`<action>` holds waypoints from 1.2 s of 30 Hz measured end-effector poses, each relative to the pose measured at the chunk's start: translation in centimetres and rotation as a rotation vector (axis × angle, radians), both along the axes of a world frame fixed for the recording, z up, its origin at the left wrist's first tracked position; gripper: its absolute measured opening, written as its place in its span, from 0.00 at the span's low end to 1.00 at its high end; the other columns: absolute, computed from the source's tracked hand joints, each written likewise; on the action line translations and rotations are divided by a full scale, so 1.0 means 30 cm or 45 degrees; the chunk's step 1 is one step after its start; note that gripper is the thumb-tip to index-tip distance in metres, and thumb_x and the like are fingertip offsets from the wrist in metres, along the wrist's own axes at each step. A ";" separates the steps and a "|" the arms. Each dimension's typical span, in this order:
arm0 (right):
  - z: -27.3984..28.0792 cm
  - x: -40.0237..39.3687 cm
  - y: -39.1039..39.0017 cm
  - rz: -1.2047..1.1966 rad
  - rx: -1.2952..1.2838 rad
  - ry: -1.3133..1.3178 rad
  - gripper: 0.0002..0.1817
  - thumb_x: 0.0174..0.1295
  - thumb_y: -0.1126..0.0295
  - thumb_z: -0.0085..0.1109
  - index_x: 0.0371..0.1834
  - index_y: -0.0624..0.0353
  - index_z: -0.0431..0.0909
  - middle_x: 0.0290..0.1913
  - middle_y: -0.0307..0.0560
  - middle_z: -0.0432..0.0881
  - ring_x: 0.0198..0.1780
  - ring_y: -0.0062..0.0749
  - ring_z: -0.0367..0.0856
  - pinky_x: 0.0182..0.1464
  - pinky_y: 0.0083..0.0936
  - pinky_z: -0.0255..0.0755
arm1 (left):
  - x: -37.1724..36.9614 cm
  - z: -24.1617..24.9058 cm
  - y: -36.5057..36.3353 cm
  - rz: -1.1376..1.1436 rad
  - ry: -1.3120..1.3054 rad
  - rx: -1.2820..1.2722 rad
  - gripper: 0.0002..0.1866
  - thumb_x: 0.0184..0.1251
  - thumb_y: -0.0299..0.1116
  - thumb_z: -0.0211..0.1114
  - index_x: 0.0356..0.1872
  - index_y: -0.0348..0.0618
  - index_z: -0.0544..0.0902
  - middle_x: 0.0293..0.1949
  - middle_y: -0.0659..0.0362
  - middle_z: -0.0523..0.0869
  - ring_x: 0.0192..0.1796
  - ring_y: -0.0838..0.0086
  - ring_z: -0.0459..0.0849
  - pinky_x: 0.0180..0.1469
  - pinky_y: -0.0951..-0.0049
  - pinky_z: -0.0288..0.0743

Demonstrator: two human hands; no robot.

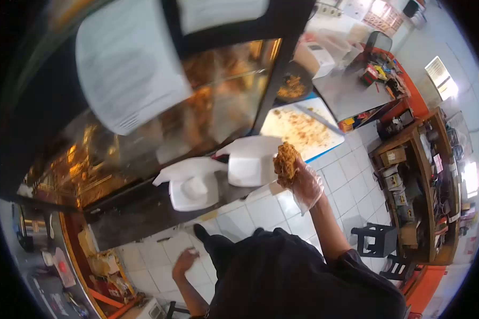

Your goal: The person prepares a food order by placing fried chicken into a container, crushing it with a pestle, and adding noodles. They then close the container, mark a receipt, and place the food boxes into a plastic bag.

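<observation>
My right hand (pixel 307 186), in a clear plastic glove, grips a piece of fried chicken (pixel 286 162) with a brown, craggy crust. It is held up just right of an open white takeaway box (pixel 248 171), whose lid is folded back. To the left stands a second open white box (pixel 194 192) with a rounded pale mound inside, perhaps rice. Low over the floor, away from the boxes, my left hand (pixel 185 261) hangs with its fingers loosely apart and nothing visible in it.
A glass-fronted display cabinet (pixel 207 101) with lit food inside rises behind the dark counter (pixel 149 218). Beyond the chicken lie a crumb-covered white cutting board (pixel 298 135) with a knife and a dark bowl (pixel 294 82) of fried bits. A wooden shelf (pixel 418 154) and black stool (pixel 377 239) stand right.
</observation>
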State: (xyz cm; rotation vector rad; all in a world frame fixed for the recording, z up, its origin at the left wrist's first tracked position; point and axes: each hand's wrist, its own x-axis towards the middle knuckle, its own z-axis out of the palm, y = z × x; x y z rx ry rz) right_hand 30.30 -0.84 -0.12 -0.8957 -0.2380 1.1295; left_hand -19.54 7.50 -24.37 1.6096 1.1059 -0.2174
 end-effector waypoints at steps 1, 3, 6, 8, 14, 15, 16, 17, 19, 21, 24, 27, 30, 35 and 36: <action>0.009 0.081 0.003 -0.026 -0.100 -0.021 0.30 0.69 0.50 0.60 0.67 0.58 0.71 0.53 0.46 0.83 0.48 0.32 0.82 0.44 0.30 0.76 | 0.004 -0.107 -0.081 -0.150 0.126 0.101 0.25 0.72 0.37 0.63 0.63 0.31 0.76 0.44 0.45 0.89 0.49 0.63 0.87 0.56 0.69 0.76; -0.041 0.314 0.024 -0.066 -0.286 -0.061 0.30 0.69 0.48 0.61 0.66 0.56 0.72 0.53 0.46 0.84 0.47 0.33 0.83 0.41 0.30 0.77 | 0.131 -0.006 -0.219 0.050 0.264 -0.075 0.28 0.72 0.44 0.65 0.64 0.34 0.77 0.46 0.45 0.89 0.52 0.60 0.87 0.57 0.65 0.77; -0.083 0.616 0.154 -0.124 -0.441 -0.539 0.25 0.65 0.50 0.67 0.55 0.58 0.81 0.41 0.43 0.87 0.36 0.28 0.82 0.32 0.27 0.74 | 0.129 -0.317 -0.354 0.003 0.043 -0.378 0.35 0.65 0.57 0.68 0.65 0.40 0.78 0.49 0.45 0.88 0.55 0.55 0.86 0.60 0.57 0.76; -0.177 0.801 0.277 -0.280 -0.701 -1.020 0.27 0.63 0.51 0.69 0.54 0.62 0.80 0.40 0.44 0.87 0.36 0.30 0.82 0.36 0.28 0.75 | 0.207 -0.346 -0.311 -0.165 0.305 -0.239 0.39 0.62 0.61 0.69 0.66 0.43 0.77 0.52 0.45 0.88 0.58 0.54 0.84 0.64 0.57 0.75; -0.268 1.132 0.631 -0.440 -0.909 -2.143 0.21 0.57 0.48 0.71 0.32 0.57 0.84 0.38 0.55 0.85 0.48 0.51 0.78 0.54 0.44 0.72 | 0.594 0.032 -0.143 0.042 0.318 -0.033 0.32 0.71 0.55 0.64 0.62 0.35 0.78 0.44 0.49 0.91 0.56 0.59 0.85 0.63 0.64 0.74; -0.308 1.203 0.685 -0.238 -0.930 -2.100 0.22 0.57 0.48 0.71 0.35 0.58 0.84 0.50 0.58 0.83 0.58 0.52 0.75 0.60 0.44 0.71 | 0.637 0.085 -0.135 0.111 0.369 0.037 0.31 0.70 0.54 0.65 0.61 0.36 0.78 0.45 0.50 0.90 0.55 0.58 0.85 0.64 0.64 0.74; -0.356 1.252 0.730 -0.195 -1.026 -2.141 0.25 0.58 0.47 0.69 0.44 0.59 0.85 0.62 0.61 0.76 0.65 0.52 0.72 0.67 0.42 0.68 | 0.683 0.148 -0.134 0.241 0.410 0.028 0.32 0.70 0.53 0.65 0.64 0.38 0.76 0.48 0.50 0.90 0.54 0.58 0.86 0.62 0.63 0.76; -0.379 1.281 0.758 -0.109 -1.029 -2.302 0.32 0.59 0.44 0.67 0.57 0.58 0.82 0.70 0.63 0.68 0.71 0.52 0.67 0.73 0.39 0.63 | 0.733 0.197 -0.163 0.366 0.446 0.015 0.33 0.70 0.53 0.66 0.67 0.40 0.74 0.50 0.49 0.89 0.54 0.58 0.87 0.61 0.62 0.78; -0.304 1.291 0.787 0.219 -1.163 -2.371 0.39 0.61 0.40 0.62 0.68 0.57 0.74 0.73 0.63 0.64 0.74 0.53 0.64 0.75 0.40 0.59 | 0.815 0.229 -0.265 0.542 0.431 0.106 0.35 0.68 0.53 0.66 0.68 0.39 0.71 0.46 0.48 0.90 0.50 0.55 0.88 0.54 0.60 0.82; -0.473 1.432 0.812 -0.006 -0.894 -2.646 0.41 0.65 0.40 0.57 0.73 0.57 0.68 0.73 0.61 0.64 0.74 0.55 0.63 0.74 0.44 0.61 | 0.927 0.199 -0.454 0.697 0.529 0.109 0.33 0.68 0.50 0.68 0.67 0.40 0.72 0.44 0.47 0.90 0.47 0.56 0.89 0.52 0.60 0.83; -0.385 1.529 0.722 0.093 -0.893 -2.342 0.37 0.68 0.41 0.52 0.73 0.53 0.68 0.74 0.61 0.64 0.71 0.58 0.68 0.70 0.46 0.65 | 1.035 -0.006 -0.804 0.773 0.581 -0.067 0.35 0.66 0.51 0.70 0.67 0.42 0.72 0.41 0.48 0.90 0.48 0.58 0.89 0.54 0.60 0.81; -0.235 1.607 0.767 0.274 -1.022 -2.349 0.22 0.68 0.51 0.55 0.56 0.53 0.83 0.68 0.60 0.71 0.65 0.57 0.74 0.66 0.46 0.69 | 1.255 -0.077 -1.055 0.545 0.508 -0.541 0.37 0.65 0.52 0.71 0.69 0.42 0.71 0.45 0.51 0.91 0.50 0.61 0.88 0.54 0.61 0.81; -0.225 1.728 0.930 0.205 -0.572 -2.439 0.15 0.65 0.62 0.58 0.49 0.57 0.86 0.58 0.56 0.81 0.61 0.52 0.79 0.63 0.42 0.72 | 1.516 0.086 -1.089 0.905 0.184 -0.481 0.34 0.67 0.45 0.69 0.70 0.41 0.70 0.46 0.52 0.91 0.50 0.65 0.89 0.53 0.65 0.81; -0.355 1.743 1.269 1.381 -0.815 -2.369 0.32 0.62 0.56 0.65 0.66 0.60 0.74 0.66 0.59 0.76 0.67 0.52 0.74 0.68 0.39 0.69 | 1.629 0.032 -1.101 0.938 0.203 -0.275 0.31 0.69 0.40 0.67 0.69 0.41 0.71 0.47 0.51 0.90 0.50 0.65 0.89 0.53 0.66 0.81; -0.355 1.736 1.287 1.428 -0.680 -2.433 0.34 0.61 0.54 0.66 0.67 0.62 0.72 0.68 0.61 0.74 0.68 0.53 0.73 0.68 0.40 0.69 | 1.650 0.039 -1.100 1.017 0.261 -0.290 0.30 0.69 0.41 0.68 0.69 0.41 0.72 0.48 0.50 0.90 0.52 0.64 0.88 0.55 0.64 0.80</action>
